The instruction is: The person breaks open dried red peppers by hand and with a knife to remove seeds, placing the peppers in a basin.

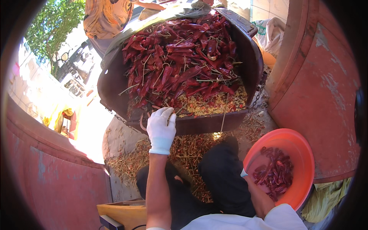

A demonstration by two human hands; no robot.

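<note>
Dried red chili peppers point(175, 63) with pale stems are heaped in a dark metal cart bed point(207, 125). At the bed's near edge, yellow chili seeds point(207, 105) lie loose. My left hand point(161, 126), in a white knit glove, is at this edge with its fingers bent. A thin stem point(181, 109) lies close to its fingertips; whether they pinch anything I cannot tell. Of my right hand only the glove cuff point(243, 173) shows beside my right knee; the knee hides the fingers. Right of that knee, an orange plastic basin point(306, 161) contains some dried chilies point(277, 169).
Chains point(258, 96) hang at both sides of the cart's drop edge. Broken stems point(187, 155) litter the floor around my legs. Red metal door panels point(316, 109) flank both sides. Beyond the cart is another person in patterned clothing point(110, 18). A wooden box point(123, 212) stands at lower left.
</note>
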